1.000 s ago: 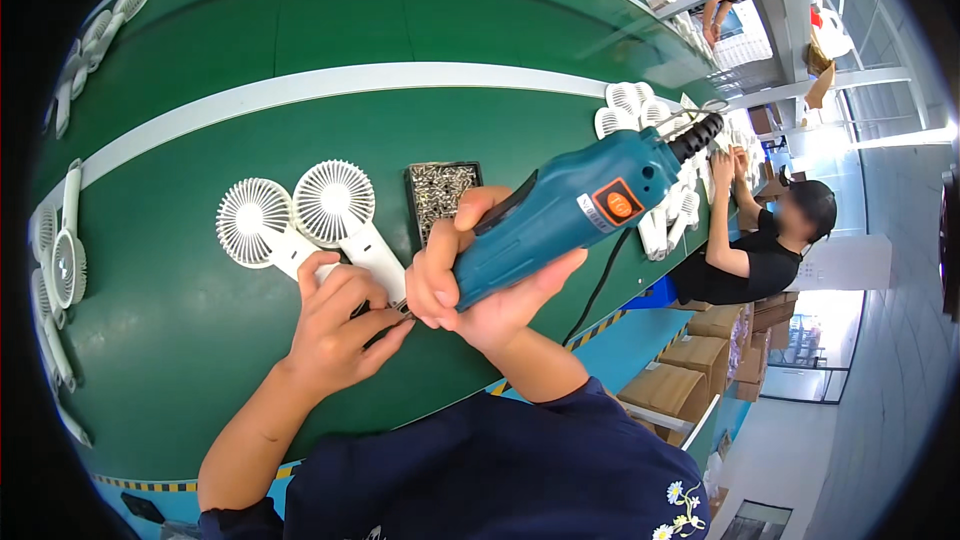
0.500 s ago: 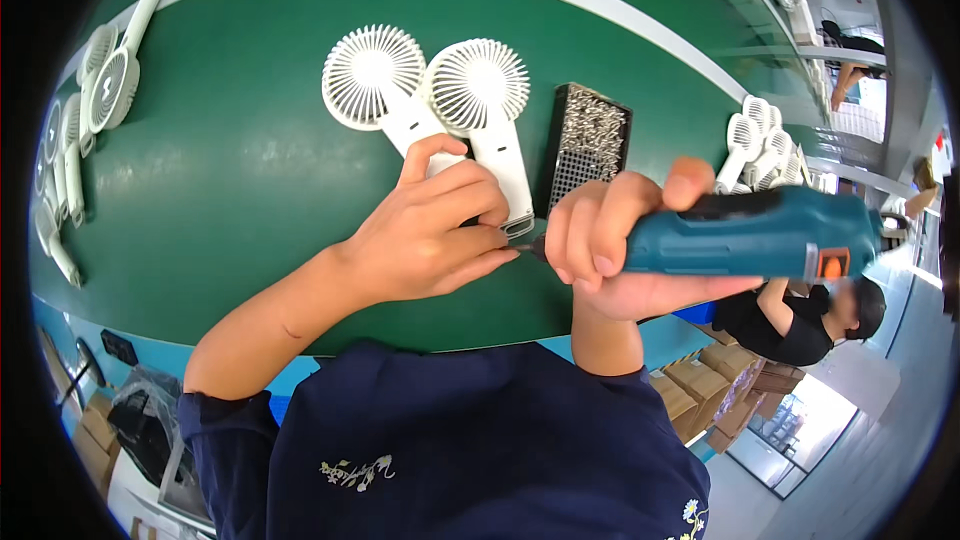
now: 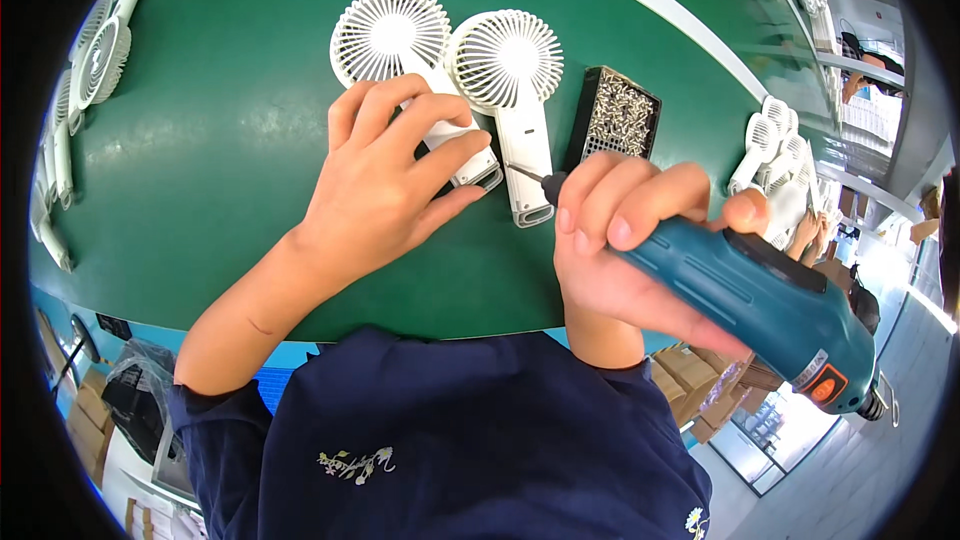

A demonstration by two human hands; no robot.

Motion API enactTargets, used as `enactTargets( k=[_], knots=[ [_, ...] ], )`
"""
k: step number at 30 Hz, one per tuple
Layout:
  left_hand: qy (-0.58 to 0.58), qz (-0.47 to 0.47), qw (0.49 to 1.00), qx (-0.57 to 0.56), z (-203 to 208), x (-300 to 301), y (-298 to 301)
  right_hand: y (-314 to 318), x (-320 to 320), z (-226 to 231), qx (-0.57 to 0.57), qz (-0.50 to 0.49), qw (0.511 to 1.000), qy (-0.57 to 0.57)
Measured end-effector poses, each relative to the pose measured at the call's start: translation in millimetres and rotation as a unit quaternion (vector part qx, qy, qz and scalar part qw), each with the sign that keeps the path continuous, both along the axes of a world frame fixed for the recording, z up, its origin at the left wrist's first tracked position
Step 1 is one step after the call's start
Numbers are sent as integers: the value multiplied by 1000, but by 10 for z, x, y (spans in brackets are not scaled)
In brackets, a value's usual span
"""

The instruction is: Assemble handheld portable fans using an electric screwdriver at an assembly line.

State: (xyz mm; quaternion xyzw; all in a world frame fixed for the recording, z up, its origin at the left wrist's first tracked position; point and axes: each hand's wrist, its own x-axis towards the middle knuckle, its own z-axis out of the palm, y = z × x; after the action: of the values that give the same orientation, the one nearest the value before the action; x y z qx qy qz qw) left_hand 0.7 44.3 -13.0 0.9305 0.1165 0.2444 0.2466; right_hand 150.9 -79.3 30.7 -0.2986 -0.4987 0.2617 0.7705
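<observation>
Two white hand-held fans lie side by side on the green table [image 3: 220,140]. My left hand [image 3: 385,185] presses down on the handle of the left fan [image 3: 392,35]. My right hand [image 3: 640,245] grips a teal electric screwdriver [image 3: 770,305]. Its thin bit points at the handle of the right fan [image 3: 510,70], close to the handle's lower end. Whether the bit touches the handle I cannot tell.
A black tray of small screws [image 3: 620,118] sits just right of the fans. More white fans line the table's left edge [image 3: 90,60] and lie in a pile at the right [image 3: 770,145]. Cardboard boxes stand on the floor at the lower right.
The view has swung over the fans, which now sit higher and closer. My left hand stays on the left fan's handle. The screwdriver has tilted down to the lower right, bit toward the right fan.
</observation>
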Motion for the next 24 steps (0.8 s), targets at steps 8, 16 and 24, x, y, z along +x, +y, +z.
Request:
enactTargets(
  k=[8,16,24],
  knots=[
    [-9,-1,1000,-12,-2,9,14,74,-23,-85,-8,10,1000,24],
    [-13,4,1000,-24,12,30,-7,135,12,-157,-13,9,1000,2],
    [-9,2,1000,-27,10,30,-16,88,2,-104,-4,6,1000,5]
  ],
)
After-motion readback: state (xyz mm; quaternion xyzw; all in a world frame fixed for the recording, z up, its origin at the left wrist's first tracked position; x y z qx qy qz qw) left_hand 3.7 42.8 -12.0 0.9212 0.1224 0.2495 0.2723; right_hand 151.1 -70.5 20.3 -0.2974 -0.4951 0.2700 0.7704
